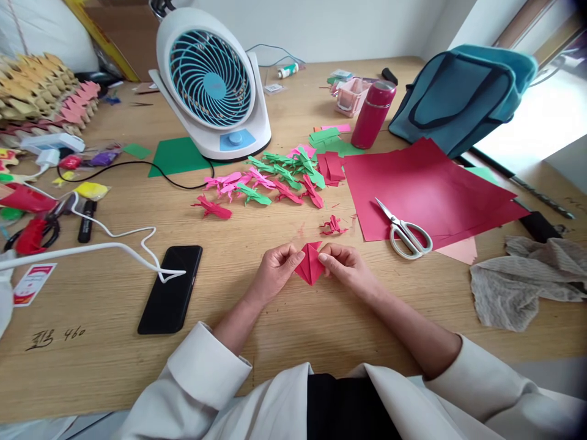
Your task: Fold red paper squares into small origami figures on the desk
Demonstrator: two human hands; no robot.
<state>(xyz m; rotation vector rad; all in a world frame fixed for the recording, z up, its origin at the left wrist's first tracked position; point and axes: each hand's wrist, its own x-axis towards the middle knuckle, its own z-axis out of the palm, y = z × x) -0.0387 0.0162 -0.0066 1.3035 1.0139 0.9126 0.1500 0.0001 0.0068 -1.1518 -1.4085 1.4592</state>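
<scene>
A small red folded paper (310, 264), diamond-shaped with a crease down its middle, is held between both hands just above the table. My left hand (277, 269) pinches its left corner between thumb and fingers. On the opposite corner my right hand (345, 266) has a similar pinch. Beyond the hands lies a small red folded paper piece (334, 225) with thin legs, among tiny red scraps. Farther back are several folded paper figures in red, pink and green (254, 194).
White-handled scissors (409, 239) rest on large red paper sheets (426, 189) at the right. A black phone (169, 290) lies left, under a white cable. Behind stand a fan (213, 85), a red bottle (373, 115) and a teal bag (458, 98). A grey cloth (518, 281) is far right.
</scene>
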